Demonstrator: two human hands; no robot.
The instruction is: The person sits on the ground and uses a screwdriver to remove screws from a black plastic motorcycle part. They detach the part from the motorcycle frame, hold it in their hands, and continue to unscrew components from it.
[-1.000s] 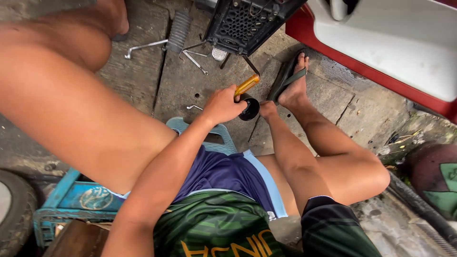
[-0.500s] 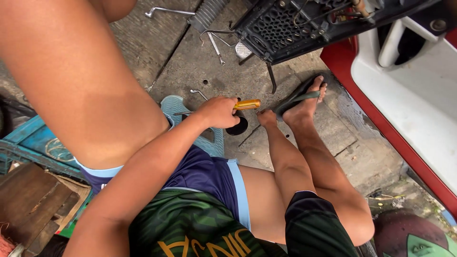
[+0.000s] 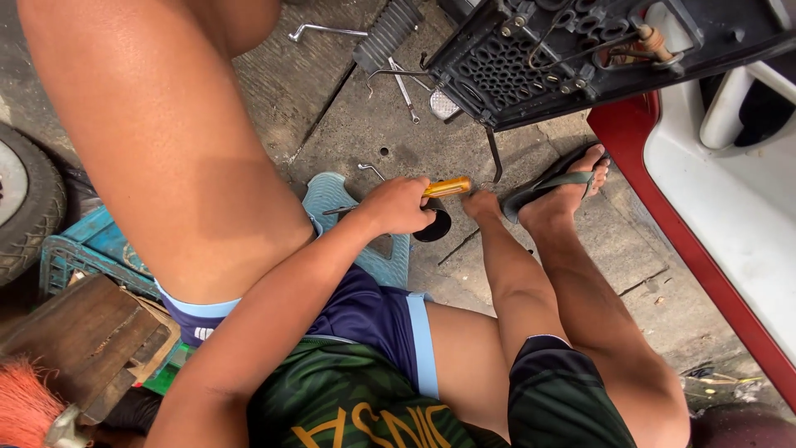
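Left hand: I see it clamped on a yellow-handled screwdriver. Right hand: fingers together, pressing beside a black disc. Blue crate: contents hidden.

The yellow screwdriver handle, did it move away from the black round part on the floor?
No. The yellow screwdriver handle stays just above the black round part, held in the left hand; only the camera shifted.

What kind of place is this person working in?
Probably an informal outdoor vehicle repair spot: cracked concrete ground strewn with metal wrenches, a tyre at the left edge, and a red-and-white vehicle body at right. The left hand grips a yellow-handled screwdriver.
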